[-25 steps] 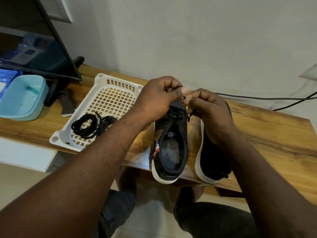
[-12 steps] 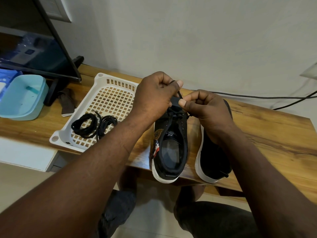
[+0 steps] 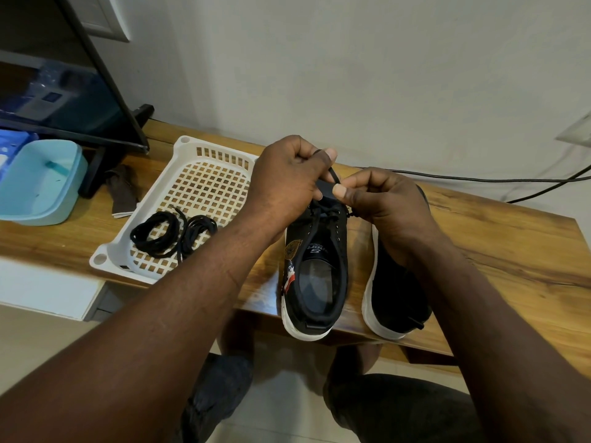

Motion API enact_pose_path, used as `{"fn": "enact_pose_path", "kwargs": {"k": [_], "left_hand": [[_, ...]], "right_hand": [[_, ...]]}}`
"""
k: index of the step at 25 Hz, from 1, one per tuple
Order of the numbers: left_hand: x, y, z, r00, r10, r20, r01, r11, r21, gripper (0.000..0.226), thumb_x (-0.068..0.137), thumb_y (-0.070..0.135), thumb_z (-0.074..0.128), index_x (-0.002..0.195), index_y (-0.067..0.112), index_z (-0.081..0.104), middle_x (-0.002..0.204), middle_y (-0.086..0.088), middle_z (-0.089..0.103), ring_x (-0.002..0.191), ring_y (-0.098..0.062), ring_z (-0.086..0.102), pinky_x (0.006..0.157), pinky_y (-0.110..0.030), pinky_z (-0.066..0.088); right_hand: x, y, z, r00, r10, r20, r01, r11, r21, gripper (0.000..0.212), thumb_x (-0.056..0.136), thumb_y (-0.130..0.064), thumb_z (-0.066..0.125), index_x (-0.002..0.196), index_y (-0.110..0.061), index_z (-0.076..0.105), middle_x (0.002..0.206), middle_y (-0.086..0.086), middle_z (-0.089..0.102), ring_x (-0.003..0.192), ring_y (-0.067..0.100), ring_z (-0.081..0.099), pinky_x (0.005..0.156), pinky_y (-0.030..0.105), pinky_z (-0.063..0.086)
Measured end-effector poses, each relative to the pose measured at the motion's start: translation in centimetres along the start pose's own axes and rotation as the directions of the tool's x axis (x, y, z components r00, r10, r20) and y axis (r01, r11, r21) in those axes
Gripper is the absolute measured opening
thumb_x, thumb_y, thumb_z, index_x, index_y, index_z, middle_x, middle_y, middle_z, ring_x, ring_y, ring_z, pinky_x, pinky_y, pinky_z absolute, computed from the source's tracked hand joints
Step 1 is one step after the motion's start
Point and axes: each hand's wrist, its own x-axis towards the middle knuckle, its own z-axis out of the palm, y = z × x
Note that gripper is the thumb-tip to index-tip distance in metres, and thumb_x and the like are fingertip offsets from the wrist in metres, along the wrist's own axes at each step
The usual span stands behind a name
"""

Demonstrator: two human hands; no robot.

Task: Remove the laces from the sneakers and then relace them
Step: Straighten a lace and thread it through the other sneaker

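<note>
- Left hand (image 3: 287,183) has lifted a bit vs 1 s ago. The lace (image 3: 333,176) now runs taut from its thumb pinch down to the eyelets.
- Right hand (image 3: 383,203) has slid in. Thumb + forefinger pinch at the tongue top, prob. on the lace's other end, but that's partly hidden.
- Hands are nearly touching, both over the far end of the left sneaker (image 3: 315,270).
- That shoe sits at the near edge of the table (image 3: 511,251), heel nearest. Right sneaker (image 3: 396,282) is just beside it, under the right wrist.
- Coiled laces (image 3: 169,235) lie in the white basket (image 3: 192,148), left.
- Meaning: slack is being worked at the top eyelets, so most of the task is left.
</note>
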Motion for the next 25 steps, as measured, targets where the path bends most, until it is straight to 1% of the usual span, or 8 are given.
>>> {"fn": "enact_pose_path", "kwargs": {"k": [4,7,11,13,16,19,23,25], "left_hand": [[0.1,0.2,-0.2,0.996,-0.081,-0.021,0.078,0.987,-0.139,0.02,0.101,0.025,0.068,0.087,0.01,0.064,0.086,-0.008,0.077,0.051,-0.012,0.057,0.048,-0.021,0.045],[0.2,0.1,-0.4,0.989,-0.134,-0.059,0.122,0.976,-0.182,0.02,0.1,0.025,0.069,0.084,0.014,0.065,0.084,-0.006,0.075,0.054,-0.009,0.056,0.045,-0.016,0.041],[0.2,-0.1,-0.2,0.984,-0.153,-0.092,0.133,0.973,-0.189,0.019,0.1,0.023,0.069,0.083,0.014,0.065,0.079,0.001,0.073,0.053,-0.005,0.055,0.046,-0.014,0.041],[0.3,-0.1,-0.3,0.981,-0.16,-0.109,0.137,0.972,-0.193,0.019,0.1,0.023,0.069,0.083,0.014,0.065,0.078,0.001,0.073,0.052,-0.005,0.055,0.045,-0.015,0.04],[0.4,0.0,-0.7,0.975,-0.191,-0.116,0.167,0.967,-0.19,0.018,0.1,0.022,0.069,0.085,0.012,0.065,0.08,-0.002,0.073,0.051,-0.006,0.053,0.043,-0.016,0.04],[0.9,-0.1,-1.8,0.967,-0.249,-0.049,0.239,0.959,-0.149,0.005,0.099,0.016,0.067,0.095,0.014,0.066,0.079,0.0,0.071,0.049,-0.008,0.049,0.044,-0.019,0.036],[1.2,-0.3,-2.9,0.956,-0.272,0.11,0.276,0.961,-0.024,0.012,0.101,0.017,0.066,0.11,0.019,0.073,0.082,0.003,0.073,0.053,-0.008,0.05,0.049,-0.022,0.036],[1.2,-0.4,-3.1,0.947,-0.283,0.151,0.289,0.957,-0.023,0.015,0.103,0.018,0.064,0.109,0.021,0.077,0.086,0.004,0.074,0.054,-0.006,0.05,0.051,-0.021,0.037]], "right_hand": [[-0.2,-0.5,0.0,0.997,0.06,0.052,-0.063,0.997,0.047,0.013,0.091,-0.011,0.075,0.081,-0.016,0.07,0.077,-0.005,0.069,0.074,0.005,0.065,0.067,0.019,0.051],[0.0,-0.6,-0.3,0.983,0.147,0.114,-0.149,0.989,0.006,0.012,0.09,-0.014,0.074,0.08,-0.019,0.069,0.082,0.0,0.068,0.083,0.013,0.061,0.079,0.03,0.047],[0.1,-0.2,-0.3,0.963,0.24,0.125,-0.236,0.971,-0.047,0.012,0.092,-0.012,0.072,0.082,-0.016,0.068,0.098,0.018,0.071,0.091,0.021,0.059,0.081,0.034,0.046],[0.2,-0.3,-0.3,0.973,0.208,0.105,-0.208,0.978,-0.006,0.018,0.093,-0.005,0.072,0.078,-0.015,0.068,0.099,0.019,0.075,0.082,0.015,0.064,0.071,0.026,0.048],[0.1,-0.1,-0.5,0.991,0.122,0.056,-0.118,0.99,-0.076,0.018,0.086,-0.006,0.081,0.076,-0.012,0.068,0.075,0.002,0.072,0.064,0.005,0.064,0.06,0.019,0.049],[0.2,0.5,-0.9,0.998,-0.009,-0.067,-0.006,0.975,-0.223,0.017,0.082,-0.009,0.087,0.084,-0.008,0.071,0.07,0.0,0.067,0.064,0.008,0.062,0.069,0.025,0.05],[0.2,0.4,-1.3,0.991,-0.039,-0.124,0.018,0.986,-0.164,0.019,0.085,-0.008,0.084,0.1,-0.016,0.076,0.073,-0.002,0.072,0.066,0.005,0.067,0.075,0.027,0.05],[0.2,0.4,-1.4,0.989,-0.078,-0.127,0.054,0.982,-0.181,0.015,0.086,-0.008,0.082,0.096,-0.018,0.08,0.079,-0.001,0.077,0.074,0.009,0.071,0.078,0.028,0.053]]}}
